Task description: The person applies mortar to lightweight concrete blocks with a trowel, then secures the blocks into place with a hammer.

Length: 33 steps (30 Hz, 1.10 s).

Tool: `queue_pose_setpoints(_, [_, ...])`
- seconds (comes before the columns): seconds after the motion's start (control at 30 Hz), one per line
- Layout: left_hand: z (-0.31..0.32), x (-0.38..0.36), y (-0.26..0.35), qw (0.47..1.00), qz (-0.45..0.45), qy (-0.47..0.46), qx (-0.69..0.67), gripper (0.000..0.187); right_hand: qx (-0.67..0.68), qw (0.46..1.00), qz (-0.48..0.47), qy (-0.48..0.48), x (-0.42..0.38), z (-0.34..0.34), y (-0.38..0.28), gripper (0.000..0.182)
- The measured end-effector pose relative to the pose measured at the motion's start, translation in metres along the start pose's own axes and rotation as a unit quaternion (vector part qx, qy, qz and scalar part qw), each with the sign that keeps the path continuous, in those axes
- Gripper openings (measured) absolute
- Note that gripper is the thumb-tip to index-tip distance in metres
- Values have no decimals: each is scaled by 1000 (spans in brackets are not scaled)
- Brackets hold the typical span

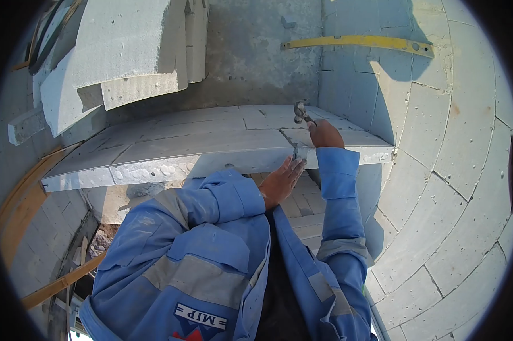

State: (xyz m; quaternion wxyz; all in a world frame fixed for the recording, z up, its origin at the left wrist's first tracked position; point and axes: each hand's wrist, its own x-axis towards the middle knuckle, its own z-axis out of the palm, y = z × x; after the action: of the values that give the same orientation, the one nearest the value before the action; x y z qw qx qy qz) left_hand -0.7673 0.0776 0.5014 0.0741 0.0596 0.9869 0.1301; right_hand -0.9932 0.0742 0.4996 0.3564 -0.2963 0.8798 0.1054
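Observation:
My right hand [326,134] is closed round the handle of a hammer [300,112], its metal head pointing away from me above the low wall of pale blocks [211,154]. Most of the handle is hidden by the fingers. Below and to the left, my left hand [280,183] lies with fingers stretched out toward the wall's near edge, by a joint between two blocks. Its fingertips appear to touch the block face. Both arms wear blue sleeves with grey bands.
A yellow spirit level [364,41] leans at the far right wall [461,113]. Large white blocks [120,48] are stacked at the upper left. Beyond the low wall lies a grey concrete floor [245,57]. Wooden boards [63,282] stand at the lower left.

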Motion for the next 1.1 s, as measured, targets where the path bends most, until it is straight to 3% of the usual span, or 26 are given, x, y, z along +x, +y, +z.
queue_pose_setpoints(0.07, [-3, -1, -2, 1000, 4, 3, 0, 54, 51, 998, 10, 29, -42, -18, 3, 41])
queue_pose_setpoints(0.13, [-2, 1, -3, 1000, 12, 5, 6, 53, 188, 974, 6, 123, -87, -24, 6, 41])
queue_pose_setpoints(0.27, [1, 1, -6, 997, 1, 27, -71, 54, 265, 936, 61, 224, -164, 9, 5, 40])
queue_pose_setpoints(0.33, [-4, 2, -12, 997, 25, 21, -68, 56, 390, 846, 37, 361, -184, 50, 3, 40])
queue_pose_setpoints(0.47, [-13, 4, -29, 994, 54, -16, -89, 63, 471, 813, 118, 320, -203, 121, 11, 38])
queue_pose_setpoints(0.53, [-21, 5, -45, 992, 75, -26, -95, 62, 613, 722, 159, 280, -210, 143, 8, 37])
queue_pose_setpoints(0.57, [-27, 12, -58, 972, 55, -40, -225, 60, 620, 712, 157, 288, -213, 152, 9, 37])
queue_pose_setpoints(0.6, [-33, 20, -72, 935, 35, -53, -349, 58, 602, 723, 139, 309, -213, 160, 10, 37])
queue_pose_setpoints(0.63, [-31, 24, -83, 938, 45, -58, -337, 58, 583, 732, 127, 329, -217, 162, 6, 37])
queue_pose_setpoints(0.7, [-20, 32, -100, 962, -66, 88, -251, 54, 584, 721, 106, 358, -227, 155, -1, 38])
queue_pose_setpoints(0.73, [-20, 38, -105, 965, -55, 85, -244, 54, 573, 722, 80, 379, -233, 147, -5, 39])
queue_pose_setpoints(0.8, [-21, 52, -113, 909, -160, 10, -385, 61, 572, 713, 64, 401, -239, 136, -12, 37])
queue_pose_setpoints(0.9, [-16, 68, -115, 886, -161, -28, -433, 67, 548, 721, 26, 423, -241, 135, -19, 28])
queue_pose_setpoints(1.07, [-8, 73, -114, 886, -189, -79, -417, 74, 485, 740, -7, 465, -213, 146, -29, 25])
queue_pose_setpoints(1.1, [-8, 72, -113, 878, -208, -82, -423, 75, 464, 793, 55, 391, -196, 156, -27, 26])
